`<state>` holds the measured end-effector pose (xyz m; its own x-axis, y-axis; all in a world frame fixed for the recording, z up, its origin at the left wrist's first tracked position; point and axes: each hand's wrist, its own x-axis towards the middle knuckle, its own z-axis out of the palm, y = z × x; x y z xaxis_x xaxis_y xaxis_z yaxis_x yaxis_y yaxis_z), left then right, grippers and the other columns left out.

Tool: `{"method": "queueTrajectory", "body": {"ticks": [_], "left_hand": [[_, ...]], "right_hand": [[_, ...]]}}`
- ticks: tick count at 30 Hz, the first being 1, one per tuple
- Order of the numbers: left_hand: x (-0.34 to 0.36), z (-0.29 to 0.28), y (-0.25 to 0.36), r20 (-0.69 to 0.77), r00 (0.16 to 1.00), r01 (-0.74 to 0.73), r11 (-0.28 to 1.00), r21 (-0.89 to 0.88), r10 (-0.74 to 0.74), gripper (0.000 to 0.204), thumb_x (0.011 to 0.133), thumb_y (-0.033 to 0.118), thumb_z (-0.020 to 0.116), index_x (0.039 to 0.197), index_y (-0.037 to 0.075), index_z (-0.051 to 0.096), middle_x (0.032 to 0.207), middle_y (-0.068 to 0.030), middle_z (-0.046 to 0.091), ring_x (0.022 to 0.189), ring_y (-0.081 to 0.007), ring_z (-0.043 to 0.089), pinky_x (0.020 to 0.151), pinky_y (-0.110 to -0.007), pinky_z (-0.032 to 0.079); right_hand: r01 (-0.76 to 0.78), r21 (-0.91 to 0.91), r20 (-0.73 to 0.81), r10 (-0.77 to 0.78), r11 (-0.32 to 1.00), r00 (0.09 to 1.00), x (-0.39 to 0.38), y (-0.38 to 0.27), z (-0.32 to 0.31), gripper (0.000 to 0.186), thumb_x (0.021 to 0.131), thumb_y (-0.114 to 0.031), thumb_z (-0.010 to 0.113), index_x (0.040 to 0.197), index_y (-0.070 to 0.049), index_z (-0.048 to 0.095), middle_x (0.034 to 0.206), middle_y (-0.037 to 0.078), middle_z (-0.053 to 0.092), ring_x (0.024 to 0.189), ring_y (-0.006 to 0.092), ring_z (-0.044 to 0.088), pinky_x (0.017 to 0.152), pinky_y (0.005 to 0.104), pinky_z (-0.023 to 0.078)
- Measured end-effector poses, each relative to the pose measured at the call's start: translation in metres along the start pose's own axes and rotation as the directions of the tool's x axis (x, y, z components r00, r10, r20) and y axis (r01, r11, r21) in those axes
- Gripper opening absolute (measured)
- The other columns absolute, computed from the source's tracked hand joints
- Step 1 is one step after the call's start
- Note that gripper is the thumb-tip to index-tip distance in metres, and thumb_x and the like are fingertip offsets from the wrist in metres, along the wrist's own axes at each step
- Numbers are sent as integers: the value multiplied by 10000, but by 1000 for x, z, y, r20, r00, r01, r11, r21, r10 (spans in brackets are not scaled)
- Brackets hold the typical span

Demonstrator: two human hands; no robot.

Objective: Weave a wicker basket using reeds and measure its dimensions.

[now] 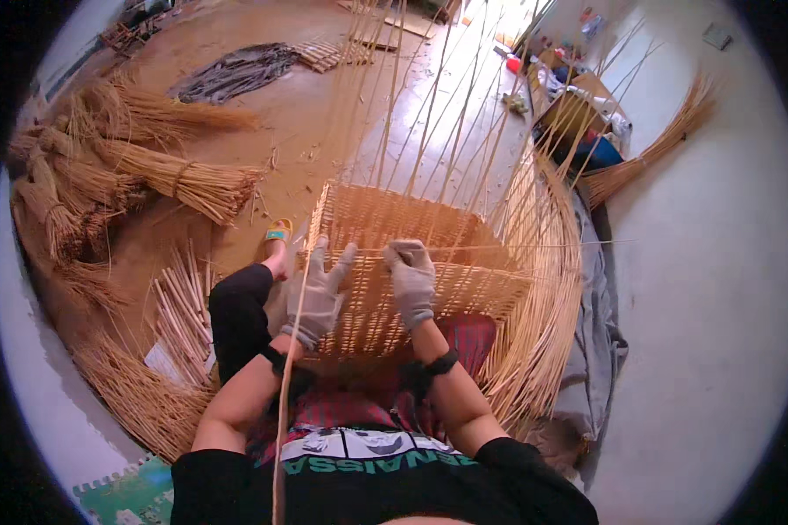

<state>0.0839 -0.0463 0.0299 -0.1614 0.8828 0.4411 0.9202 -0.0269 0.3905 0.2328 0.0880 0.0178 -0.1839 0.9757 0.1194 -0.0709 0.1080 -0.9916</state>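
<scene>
A rectangular woven basket [464, 297] rests in my lap, with long upright stakes rising from its far sides. My left hand [320, 290], in a grey glove, lies at the near left of the basket with its fingers extended and apart. A long pale strip [282, 411] runs from that corner down past the hand over my body. My right hand [411, 278], also gloved, has its fingers curled at the near rim, pinching a thin horizontal strand [481, 248] that stretches out to the right.
Bundles of dried stalks [184, 184] are heaped at the left. Loose long stems [552, 324] lie right of the basket on grey cloth [595, 367]. A dark coiled pile [232, 72] sits farther back. A cluttered heap [578, 122] stands at the back right; my bare foot wears a yellow sandal [278, 232].
</scene>
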Motion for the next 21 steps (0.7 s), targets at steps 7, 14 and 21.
{"method": "queueTrajectory", "body": {"ticks": [7,14,21], "left_hand": [[14,17,9,110,977,145,950,278,-182,807,813,193,702,1532,311,355,1364,-208,478,865,-342,620,740,-469,528],[23,30,20,-192,969,-128,981,147,155,642,845,163,659,1460,207,477,1363,-197,490,953,-342,635,779,-440,534],[52,61,77,239,969,29,993,116,-56,750,886,79,549,1564,248,276,1101,-200,514,735,-312,633,572,-436,520]], "right_hand": [[391,-493,139,-373,777,917,66,-77,66,445,816,101,556,1214,-76,647,1305,90,599,1052,180,626,890,318,502],[299,-352,-148,-368,887,918,4,11,-67,268,1005,-52,501,1251,-28,606,1251,115,619,1047,180,620,942,307,490],[465,-518,122,-475,718,871,48,-69,-46,345,1014,-78,536,1358,-72,553,1227,86,608,1036,155,600,924,298,495]]}}
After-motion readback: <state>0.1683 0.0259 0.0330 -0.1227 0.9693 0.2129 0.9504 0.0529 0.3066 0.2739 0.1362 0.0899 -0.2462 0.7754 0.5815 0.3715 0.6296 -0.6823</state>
